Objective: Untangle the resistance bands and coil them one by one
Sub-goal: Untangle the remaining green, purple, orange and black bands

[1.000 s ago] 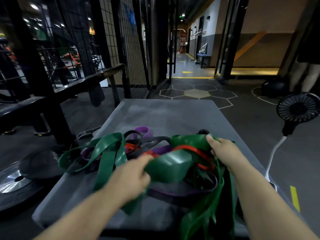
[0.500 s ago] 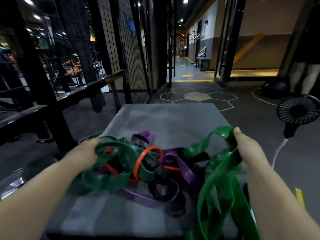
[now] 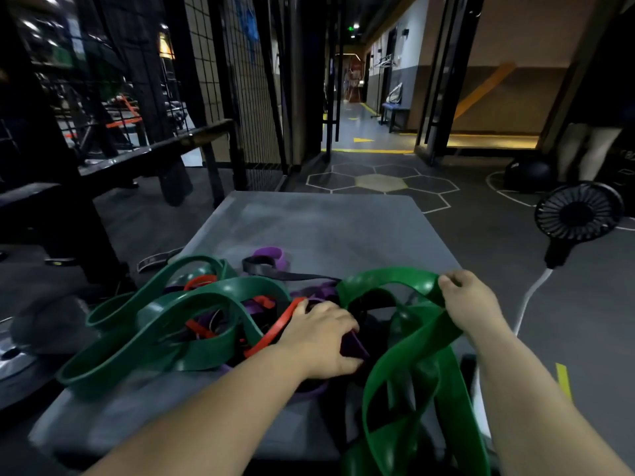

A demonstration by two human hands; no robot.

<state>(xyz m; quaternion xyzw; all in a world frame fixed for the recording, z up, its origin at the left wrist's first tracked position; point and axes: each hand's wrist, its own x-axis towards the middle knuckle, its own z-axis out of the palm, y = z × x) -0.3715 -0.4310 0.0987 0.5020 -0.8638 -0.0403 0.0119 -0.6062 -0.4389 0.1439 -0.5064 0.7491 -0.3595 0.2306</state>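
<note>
Grey tabletop [image 3: 326, 228] in dim gym carried tangle. Dark green band [image 3: 223, 291] looped at left, red band [image 3: 275, 329] threaded through it. Your left hand [image 3: 319, 338] sat mid-pile, fingers curled on purple strand [image 3: 354, 345]. Bright green band [image 3: 412, 350] ran rightward and up from there to your right hand [image 3: 470, 300], fingers pinching its top loop; rest draped off near edge. Right hand was nearer its free length, so next pull probably goes right, away from pile.

One camera sits on the person's head. It looks forward and down. The left hand [image 3: 319, 338] and the right hand [image 3: 470, 304] are very near, low in the view, by the grey table [image 3: 326, 228]. The hallway [image 3: 357, 127] lies far ahead, up top.
</note>
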